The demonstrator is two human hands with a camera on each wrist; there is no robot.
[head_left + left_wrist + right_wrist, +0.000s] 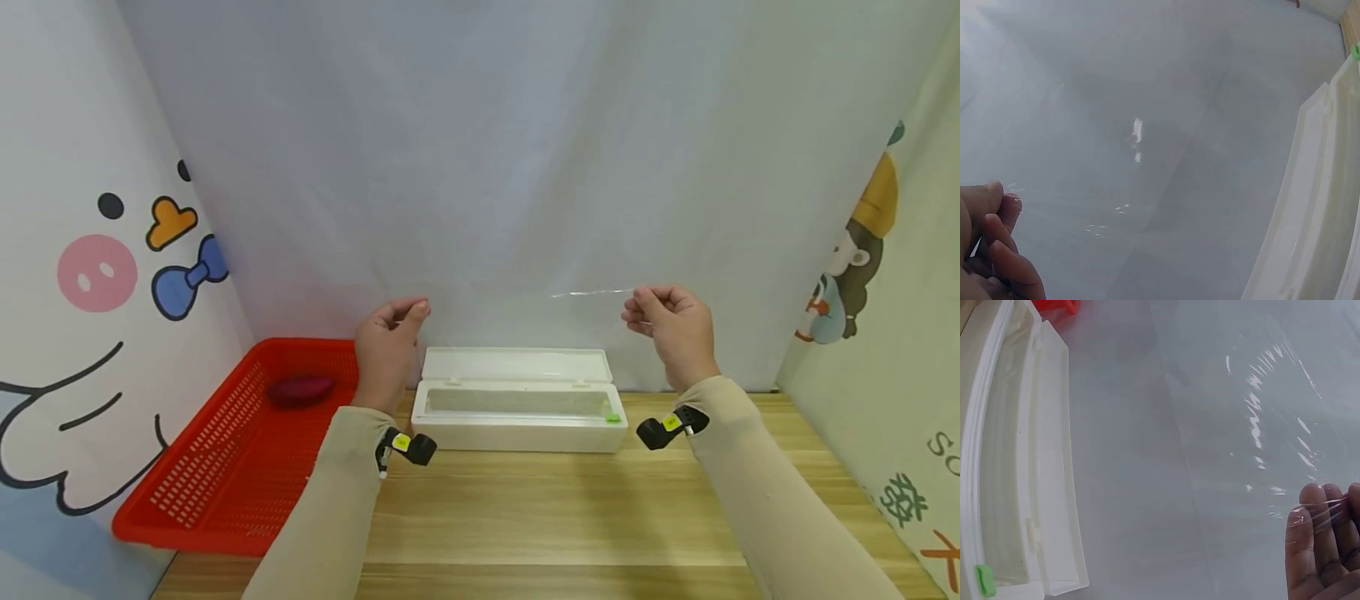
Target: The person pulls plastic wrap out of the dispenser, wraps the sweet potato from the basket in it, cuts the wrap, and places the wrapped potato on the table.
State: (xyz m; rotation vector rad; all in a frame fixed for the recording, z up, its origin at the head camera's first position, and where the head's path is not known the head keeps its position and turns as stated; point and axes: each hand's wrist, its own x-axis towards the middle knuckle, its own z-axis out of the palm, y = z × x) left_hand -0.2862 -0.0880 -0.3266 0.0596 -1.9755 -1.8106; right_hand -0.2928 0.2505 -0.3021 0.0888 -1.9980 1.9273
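Our sleeves (330, 504), cut off below, lead to left grip (385, 352) and right grip (680, 335), both pinching film (1256, 428) we barely make out.

On the right-hand wall (855, 417) we read an "S" (937, 445) beside a cut-off rounded letter (956, 464); yellow wrist labels (402, 442) are too small.

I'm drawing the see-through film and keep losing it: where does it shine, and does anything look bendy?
Head view: the film shows one thin shiny line by the right hand; left wrist view: small white glints on it, with brighter light in the top left corner; right wrist view: many white streaks near that hand; both wrist views: the box looks bowed, probably from the lens.
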